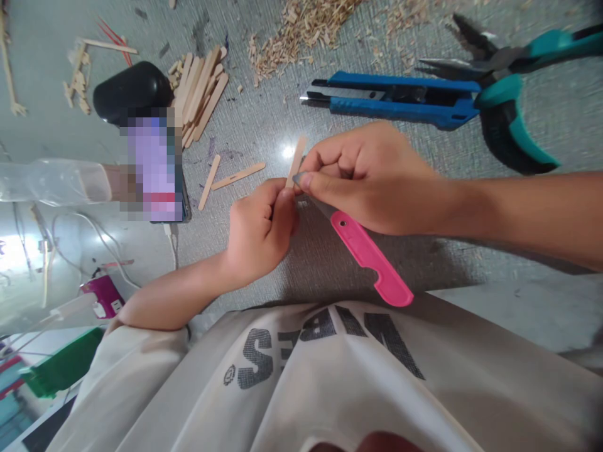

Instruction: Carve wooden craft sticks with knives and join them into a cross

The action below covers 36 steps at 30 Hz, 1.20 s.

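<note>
Nearest, a white T-shirt with dark lettering is seen. Over the bench, a wooden craft stick is pinched in the fingers of the left hand. By the right hand, a pink-handled folding knife is gripped on its blade, the tip close against the stick. If pressure were overdone, the left fingers could be nicked by a slip, or the thin stick split.

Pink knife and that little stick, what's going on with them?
A person's left hand pinches a thin wooden stick. The right hand grips the pink-handled knife by its blade, with the tip right at the stick. Whether it's cutting, I can't tell. Farther off lie wood shavings and a pile of sticks.
</note>
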Each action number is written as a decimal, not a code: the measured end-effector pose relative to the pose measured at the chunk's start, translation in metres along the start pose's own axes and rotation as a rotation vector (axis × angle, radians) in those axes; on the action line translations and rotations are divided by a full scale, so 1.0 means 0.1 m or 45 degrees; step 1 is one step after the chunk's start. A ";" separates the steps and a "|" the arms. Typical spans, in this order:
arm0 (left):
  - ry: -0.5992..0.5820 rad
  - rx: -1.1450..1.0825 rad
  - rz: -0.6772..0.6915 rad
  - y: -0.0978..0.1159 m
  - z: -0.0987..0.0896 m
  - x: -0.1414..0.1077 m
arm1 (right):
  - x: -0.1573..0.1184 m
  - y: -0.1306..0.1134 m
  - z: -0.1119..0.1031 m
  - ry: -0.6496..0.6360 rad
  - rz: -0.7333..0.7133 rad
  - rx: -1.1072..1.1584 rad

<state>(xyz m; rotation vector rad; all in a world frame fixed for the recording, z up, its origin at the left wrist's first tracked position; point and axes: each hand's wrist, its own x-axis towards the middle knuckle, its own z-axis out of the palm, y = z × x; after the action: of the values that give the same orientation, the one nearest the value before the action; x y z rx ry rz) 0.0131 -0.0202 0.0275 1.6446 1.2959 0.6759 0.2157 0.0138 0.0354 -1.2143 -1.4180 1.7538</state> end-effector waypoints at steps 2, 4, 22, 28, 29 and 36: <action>0.013 -0.026 -0.018 0.00 0.02 0.00 | 0.00 0.02 0.03 0.060 -0.033 0.023; 0.017 -0.061 -0.043 -0.01 0.05 0.00 | -0.01 0.03 0.06 0.084 -0.046 0.033; -0.178 -0.579 -0.263 -0.02 0.08 0.03 | -0.06 0.08 0.08 0.099 -0.106 -0.086; -0.259 -0.588 -0.330 -0.01 0.00 0.05 | -0.06 0.06 0.03 0.070 -0.124 -0.176; -0.277 -0.598 -0.336 -0.01 -0.02 0.05 | -0.06 0.06 0.02 0.056 -0.131 -0.184; -0.365 -0.601 -0.340 -0.01 -0.10 0.09 | -0.03 0.05 -0.07 -0.050 -0.177 -0.209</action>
<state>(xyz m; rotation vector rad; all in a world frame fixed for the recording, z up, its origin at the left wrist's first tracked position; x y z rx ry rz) 0.0067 -0.0088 0.0298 1.1136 1.0268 0.5112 0.2239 0.0130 0.0311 -1.1388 -1.6553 1.6010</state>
